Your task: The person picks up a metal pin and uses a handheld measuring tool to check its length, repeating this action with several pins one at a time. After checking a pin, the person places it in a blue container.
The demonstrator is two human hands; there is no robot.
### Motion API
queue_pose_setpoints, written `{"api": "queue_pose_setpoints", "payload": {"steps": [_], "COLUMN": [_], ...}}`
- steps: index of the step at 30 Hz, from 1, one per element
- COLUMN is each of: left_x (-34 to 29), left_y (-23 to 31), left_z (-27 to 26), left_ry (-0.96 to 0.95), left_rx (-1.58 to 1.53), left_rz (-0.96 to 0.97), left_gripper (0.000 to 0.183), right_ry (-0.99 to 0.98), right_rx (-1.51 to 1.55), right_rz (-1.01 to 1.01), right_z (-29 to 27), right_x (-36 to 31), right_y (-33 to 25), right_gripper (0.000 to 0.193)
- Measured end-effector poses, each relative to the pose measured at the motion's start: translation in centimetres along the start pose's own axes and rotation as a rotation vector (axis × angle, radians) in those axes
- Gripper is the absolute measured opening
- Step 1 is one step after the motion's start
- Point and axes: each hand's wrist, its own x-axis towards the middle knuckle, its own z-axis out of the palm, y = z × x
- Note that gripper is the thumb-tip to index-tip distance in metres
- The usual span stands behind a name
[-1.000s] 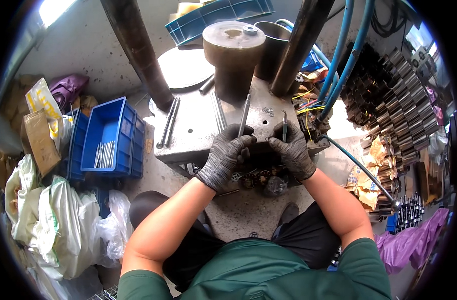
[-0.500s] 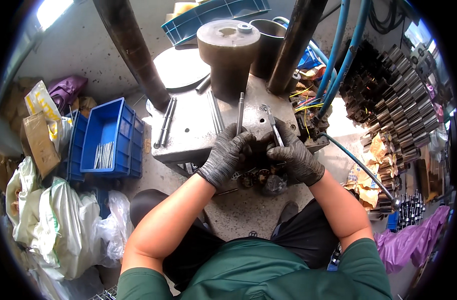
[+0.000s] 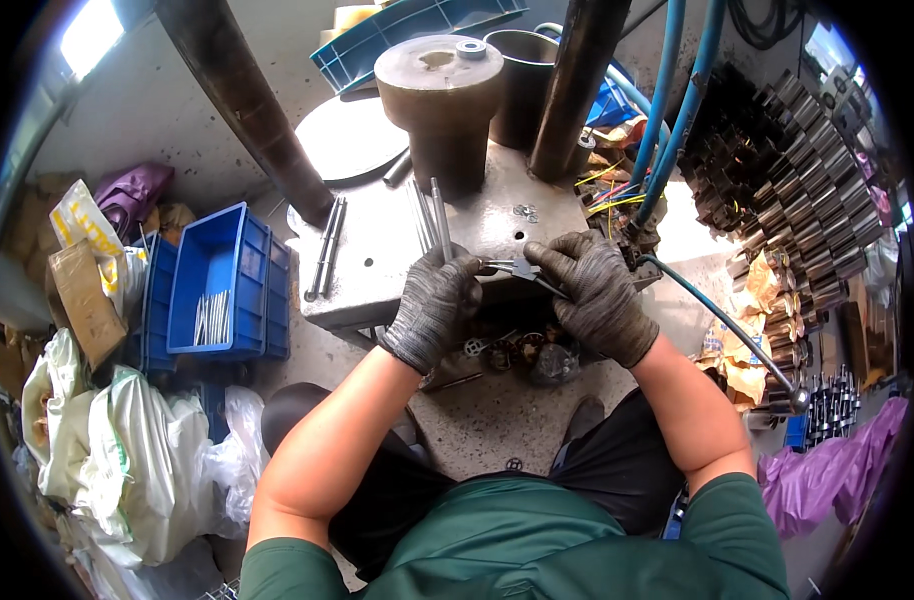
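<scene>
My left hand (image 3: 424, 312), in a dark grey work glove, is closed around a slim metal shaft (image 3: 439, 215) that stands up out of the fist, tilted slightly left. My right hand (image 3: 605, 295), gloved alike, grips a pair of pliers (image 3: 524, 269) whose jaws point left. The jaw tips reach the left thumb beside the shaft; whether they hold a small ring I cannot make out. Several small metal rings (image 3: 525, 212) lie on the metal press table (image 3: 377, 285) just beyond the pliers. More rods (image 3: 329, 250) lie on its left part.
A thick steel ram (image 3: 439, 110) rises behind my hands, between two dark columns (image 3: 252, 100) (image 3: 575, 95). A blue bin (image 3: 247, 285) with thin rods stands left. Blue hoses (image 3: 674, 110) hang at right, near stacked metal tubes (image 3: 792, 170). White sacks (image 3: 127, 470) lie lower left.
The pliers have come away from the small rings on the table and swung left to the left hand. The shaft has shifted left and now leans; the view has moved slightly.
</scene>
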Motion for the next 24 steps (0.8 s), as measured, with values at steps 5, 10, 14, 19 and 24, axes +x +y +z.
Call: {"api": "queue_pose_setpoints", "payload": {"steps": [5, 10, 14, 19, 24], "left_x": [0.1, -0.3, -0.4, -0.5, -0.7], "left_y": [-0.4, 0.2, 0.4, 0.4, 0.7], "left_z": [-0.4, 0.0, 0.3, 0.3, 0.2], "left_ry": [-0.037, -0.034, -0.015, 0.006, -0.030], "left_rx": [0.011, 0.037, 0.044, 0.069, 0.317], "left_rz": [-0.012, -0.013, -0.009, -0.008, 0.075], "left_gripper": [0.014, 0.014, 0.015, 0.016, 0.018], "right_ry": [-0.011, -0.045, -0.069, -0.075, -0.092], "right_rx": [-0.026, -0.030, -0.016, -0.026, 0.013], "right_rz": [-0.005, 0.037, 0.044, 0.037, 0.086], "right_z": [0.1, 0.0, 0.1, 0.2, 0.4], "right_x": [-0.3, -0.2, -0.3, -0.3, -0.7], "right_y": [0.2, -0.1, 0.0, 0.0, 0.2], "right_gripper": [0.053, 0.054, 0.055, 0.056, 0.051]}}
